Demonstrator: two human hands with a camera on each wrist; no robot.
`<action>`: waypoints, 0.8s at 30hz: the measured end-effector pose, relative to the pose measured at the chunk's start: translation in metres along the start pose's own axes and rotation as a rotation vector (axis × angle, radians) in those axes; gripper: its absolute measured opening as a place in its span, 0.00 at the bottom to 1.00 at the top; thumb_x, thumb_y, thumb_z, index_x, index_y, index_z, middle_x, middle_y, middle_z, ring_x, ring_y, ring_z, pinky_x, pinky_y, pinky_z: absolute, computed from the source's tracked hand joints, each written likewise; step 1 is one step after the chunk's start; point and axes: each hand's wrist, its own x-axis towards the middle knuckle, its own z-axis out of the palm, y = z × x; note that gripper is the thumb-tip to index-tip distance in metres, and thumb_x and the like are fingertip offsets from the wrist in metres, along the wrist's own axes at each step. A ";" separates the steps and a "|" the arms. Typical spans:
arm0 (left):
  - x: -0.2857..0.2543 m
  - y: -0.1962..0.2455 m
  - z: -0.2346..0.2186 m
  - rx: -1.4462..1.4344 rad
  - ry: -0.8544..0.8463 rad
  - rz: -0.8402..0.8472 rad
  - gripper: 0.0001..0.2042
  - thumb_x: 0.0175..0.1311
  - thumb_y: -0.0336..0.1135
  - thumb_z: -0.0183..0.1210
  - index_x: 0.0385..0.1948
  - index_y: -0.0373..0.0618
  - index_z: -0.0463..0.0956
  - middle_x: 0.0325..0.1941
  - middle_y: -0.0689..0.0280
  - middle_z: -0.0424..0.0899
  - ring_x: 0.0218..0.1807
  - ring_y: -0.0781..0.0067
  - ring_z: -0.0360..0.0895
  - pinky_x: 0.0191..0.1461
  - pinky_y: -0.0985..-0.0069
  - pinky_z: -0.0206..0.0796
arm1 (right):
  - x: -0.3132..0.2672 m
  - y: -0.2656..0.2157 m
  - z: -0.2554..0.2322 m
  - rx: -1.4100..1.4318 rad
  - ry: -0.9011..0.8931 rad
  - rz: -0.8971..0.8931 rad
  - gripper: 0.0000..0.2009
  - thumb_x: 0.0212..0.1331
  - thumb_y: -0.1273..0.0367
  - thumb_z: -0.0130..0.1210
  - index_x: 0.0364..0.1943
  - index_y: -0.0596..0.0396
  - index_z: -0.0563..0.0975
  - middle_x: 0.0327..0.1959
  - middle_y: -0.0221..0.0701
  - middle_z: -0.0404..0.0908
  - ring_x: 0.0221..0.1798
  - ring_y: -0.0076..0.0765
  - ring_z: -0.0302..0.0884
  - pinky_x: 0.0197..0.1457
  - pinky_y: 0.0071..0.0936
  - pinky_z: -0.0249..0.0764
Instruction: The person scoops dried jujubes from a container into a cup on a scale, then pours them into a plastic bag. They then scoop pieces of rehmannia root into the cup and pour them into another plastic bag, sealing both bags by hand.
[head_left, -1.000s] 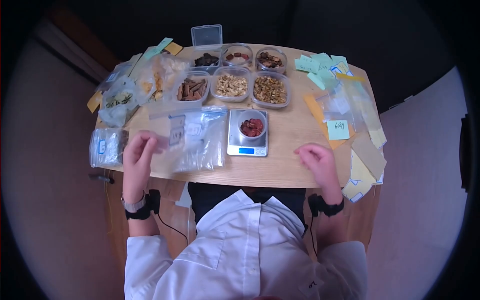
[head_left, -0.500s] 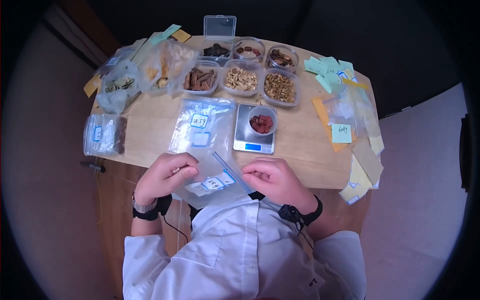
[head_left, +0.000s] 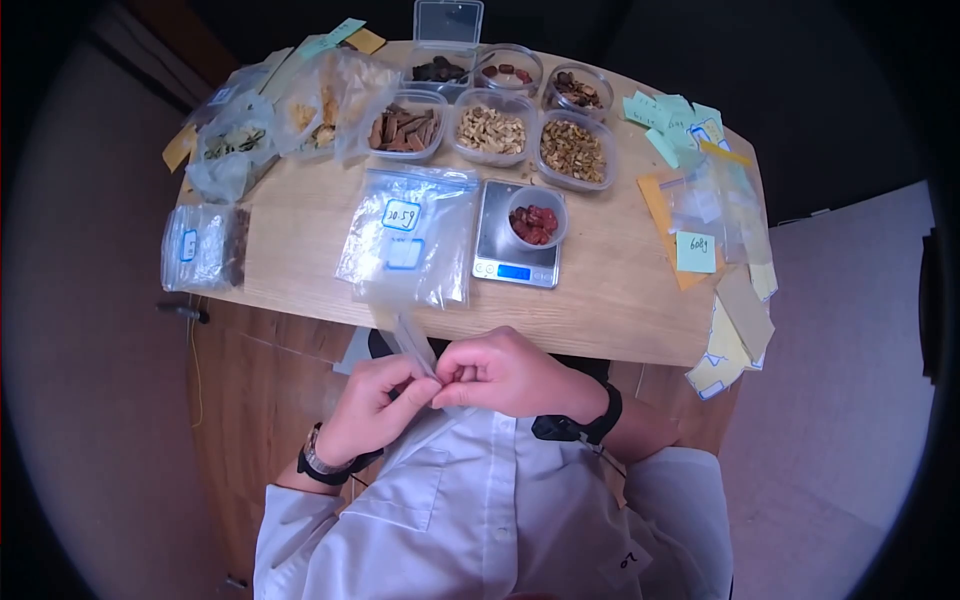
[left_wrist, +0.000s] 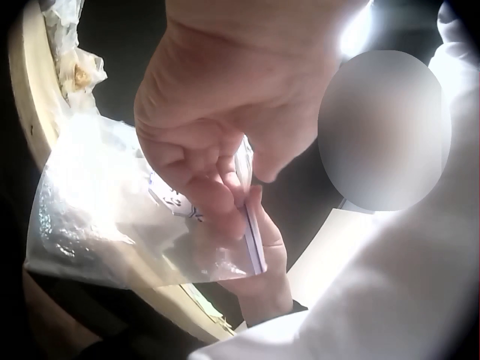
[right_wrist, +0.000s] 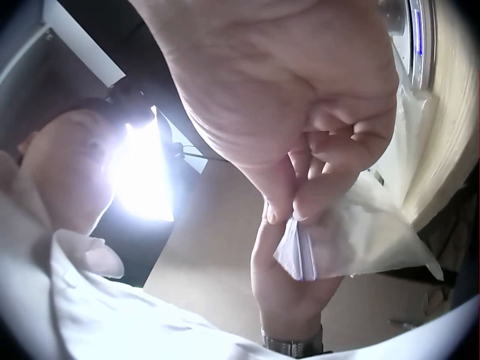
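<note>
A clear zip bag [head_left: 411,338] hangs between my hands in front of the shirt, its zip edge turned toward my body. My left hand [head_left: 385,402] pinches this zip edge between thumb and fingers. Close beside it, my right hand [head_left: 508,374] pinches the same edge, the fingertips of both hands meeting there. A paper label with handwriting [left_wrist: 171,198] shows through the plastic bag [left_wrist: 82,225] in the left wrist view. Seen from the right wrist, the zip strip [right_wrist: 300,255] runs down from the right thumb and fingertip.
A scale [head_left: 497,222] bears a small cup of dark red dried pieces [head_left: 534,224]. Left of it lies a labelled zip bag [head_left: 425,268]. Tubs of dried goods, such as brown bark strips [head_left: 405,128], stand behind. Filled bags [head_left: 236,146] lie left; notes and envelopes [head_left: 696,252] lie right.
The left hand has come from the table's left side to the middle with the zip bag. The right hand has moved left to it, and both have drawn in toward the body.
</note>
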 end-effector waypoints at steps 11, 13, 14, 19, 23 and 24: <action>0.001 -0.010 0.005 -0.134 0.021 0.304 0.09 0.74 0.30 0.59 0.32 0.41 0.84 0.27 0.67 0.89 0.27 0.68 0.86 0.33 0.72 0.74 | -0.001 0.008 0.003 0.290 -0.152 -0.165 0.07 0.76 0.70 0.56 0.38 0.58 0.80 0.33 0.27 0.85 0.35 0.21 0.81 0.40 0.24 0.75; 0.004 -0.003 0.010 -0.160 0.059 0.318 0.09 0.74 0.30 0.58 0.30 0.42 0.83 0.27 0.67 0.90 0.26 0.68 0.86 0.32 0.72 0.73 | -0.002 0.016 0.006 0.402 -0.139 -0.206 0.07 0.75 0.71 0.55 0.37 0.59 0.80 0.34 0.28 0.84 0.35 0.22 0.81 0.39 0.25 0.75; 0.005 -0.004 0.010 -0.176 0.053 0.313 0.10 0.73 0.31 0.59 0.28 0.42 0.82 0.27 0.67 0.89 0.26 0.68 0.86 0.32 0.73 0.73 | -0.002 0.016 0.006 0.388 -0.139 -0.210 0.07 0.75 0.72 0.54 0.37 0.59 0.80 0.34 0.28 0.84 0.35 0.22 0.82 0.40 0.25 0.75; -0.005 -0.025 0.003 -0.155 0.121 0.363 0.17 0.72 0.38 0.61 0.20 0.42 0.75 0.22 0.64 0.84 0.22 0.69 0.81 0.28 0.73 0.68 | -0.008 0.023 0.008 0.535 -0.044 -0.224 0.07 0.74 0.73 0.54 0.36 0.61 0.79 0.36 0.31 0.85 0.38 0.25 0.83 0.43 0.26 0.76; -0.017 -0.021 -0.010 -0.269 0.308 0.316 0.17 0.63 0.32 0.62 0.15 0.42 0.66 0.17 0.64 0.71 0.18 0.68 0.66 0.22 0.69 0.52 | -0.009 0.036 -0.004 0.572 0.035 -0.329 0.06 0.72 0.75 0.54 0.34 0.61 0.76 0.38 0.31 0.84 0.37 0.22 0.78 0.43 0.26 0.76; -0.015 -0.019 -0.012 -0.198 0.248 0.292 0.17 0.61 0.30 0.62 0.14 0.42 0.66 0.18 0.64 0.71 0.18 0.69 0.66 0.23 0.70 0.52 | -0.007 0.032 -0.002 0.412 0.066 -0.332 0.06 0.70 0.75 0.56 0.33 0.61 0.76 0.38 0.31 0.84 0.36 0.23 0.79 0.42 0.26 0.76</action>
